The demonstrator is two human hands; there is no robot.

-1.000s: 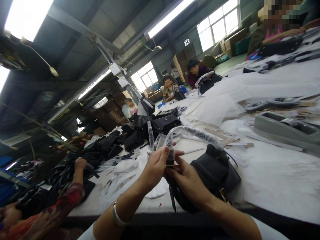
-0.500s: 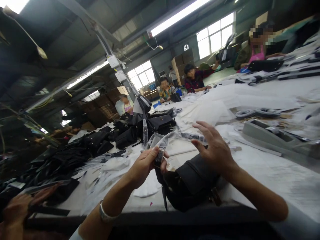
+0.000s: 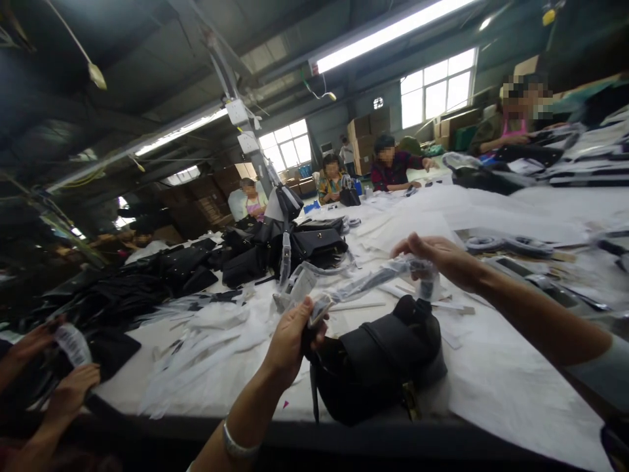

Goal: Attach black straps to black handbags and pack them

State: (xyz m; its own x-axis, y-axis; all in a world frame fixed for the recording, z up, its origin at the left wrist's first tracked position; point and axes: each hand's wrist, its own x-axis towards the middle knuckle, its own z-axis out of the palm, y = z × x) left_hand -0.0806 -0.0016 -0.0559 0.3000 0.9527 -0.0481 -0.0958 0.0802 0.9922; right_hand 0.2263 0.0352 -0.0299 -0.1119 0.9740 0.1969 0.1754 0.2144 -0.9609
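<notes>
A black handbag [image 3: 381, 370] lies near the front edge of the table, its flap facing up and a metal clasp at the lower front. Above it arches a dark strap [image 3: 366, 282] wrapped in clear plastic. My left hand [image 3: 289, 337] is closed on the strap's near end, thumb on top, beside the bag's left corner. At the strap's far end, my right hand [image 3: 439, 259] has its fingers bent around the wrapped part, which partly hides the fingertips. Loose clear plastic hangs below that hand.
Black bags [image 3: 314, 242] are heaped behind, around a post. White wrapping sheets [image 3: 196, 347] cover much of the table [image 3: 506, 367]. A grey tape dispenser [image 3: 540, 288] stands at right. A co-worker's hands [image 3: 73, 387] hold a white strip at left; several people sit across the table.
My right hand has gone from spread fingers to fingers bent around the strap, moving slightly right and up. The strap is drawn straighter. The co-worker's hands at left have raised a white strip.
</notes>
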